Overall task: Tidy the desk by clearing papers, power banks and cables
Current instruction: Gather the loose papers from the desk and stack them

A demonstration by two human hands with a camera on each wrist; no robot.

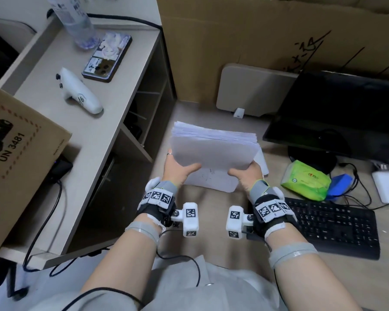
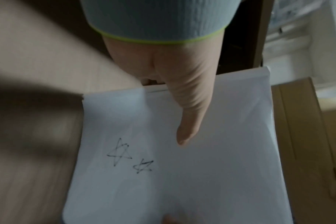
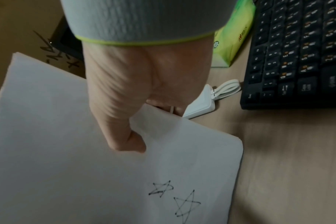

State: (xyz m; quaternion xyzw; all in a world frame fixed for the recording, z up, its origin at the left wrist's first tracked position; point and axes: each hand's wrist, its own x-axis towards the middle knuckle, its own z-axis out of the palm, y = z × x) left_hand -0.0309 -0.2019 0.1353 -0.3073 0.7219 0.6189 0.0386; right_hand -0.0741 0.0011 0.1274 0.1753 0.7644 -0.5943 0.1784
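A thick stack of white papers [image 1: 213, 151] is lifted off the desk, its far edge tilted up. My left hand [image 1: 179, 168] grips its near left edge, thumb [image 2: 190, 115] on top and fingers hidden underneath. My right hand [image 1: 245, 172] grips the near right edge the same way, thumb [image 3: 125, 121] on the top sheet [image 3: 58, 151], which bears two pen-drawn stars. A white power bank [image 3: 201, 104] with a looped white cable [image 3: 228, 89] lies on the desk just beyond my right hand. Another white power bank [image 1: 387, 186] and black cables [image 1: 357, 182] lie at the right.
A black keyboard [image 1: 332, 227], green tissue pack [image 1: 305, 180], blue object [image 1: 341, 184] and dark monitor [image 1: 346, 113] fill the right side. At the left, a raised shelf [image 1: 112, 122] carries a phone [image 1: 107, 57], bottle [image 1: 76, 21], white controller [image 1: 81, 93] and cardboard box [image 1: 16, 153].
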